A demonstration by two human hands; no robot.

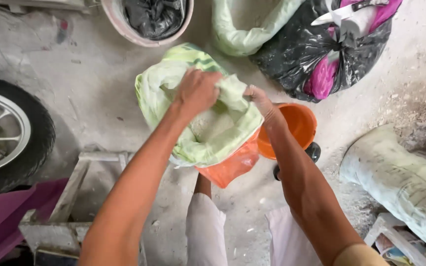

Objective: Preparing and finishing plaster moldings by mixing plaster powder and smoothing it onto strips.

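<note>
Hands grip a pale green sack (200, 116) held over the concrete floor (99, 83): left hand (198, 91) clenches its rim, right hand (258, 101) pinches the edge. Orange bucket (299, 125) sits half hidden behind.

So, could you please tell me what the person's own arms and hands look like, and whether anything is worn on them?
Both forearms are bare down to the wrists, with no sleeves in view. The left hand and the right hand wear no gloves, and I can see no watch, ring or bracelet. The arms look lean and sinewy. Pale powdery dust clings to the right hand.
</note>
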